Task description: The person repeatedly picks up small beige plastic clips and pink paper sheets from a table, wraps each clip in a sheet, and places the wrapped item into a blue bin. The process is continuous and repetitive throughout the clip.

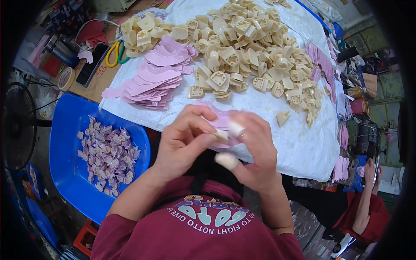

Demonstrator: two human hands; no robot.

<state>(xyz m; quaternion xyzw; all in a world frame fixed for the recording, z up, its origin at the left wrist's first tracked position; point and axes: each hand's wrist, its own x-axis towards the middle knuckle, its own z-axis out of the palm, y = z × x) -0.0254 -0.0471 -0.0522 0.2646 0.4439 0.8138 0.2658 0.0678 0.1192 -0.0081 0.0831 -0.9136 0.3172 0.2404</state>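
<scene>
Over the near edge of the table, my left hand (184, 134) pinches a small cream plastic shoe heel (221, 135) between thumb and fingers. A pink sheet piece (219, 113) curves around and behind the heel; how far the two touch is hidden. My right hand (260, 151) is beside it, with whitish covers on the thumb and a finger. Motion smears its fingers, the thumb stands apart from them, and whether it grips the pink piece cannot be made out. Nearest beyond my hands are a stack of pink cut pieces (151, 84) and a large heap of cream heels (251, 56).
On the left stands a blue tub (65, 147) with many pink-covered heels (108, 154). Yellow-handled scissors (112, 54), a phone (92, 65), tape roll (66, 79) and flask (60, 48) lie far left. A fan (19, 125) is beside them. Another person (366, 212) works at right.
</scene>
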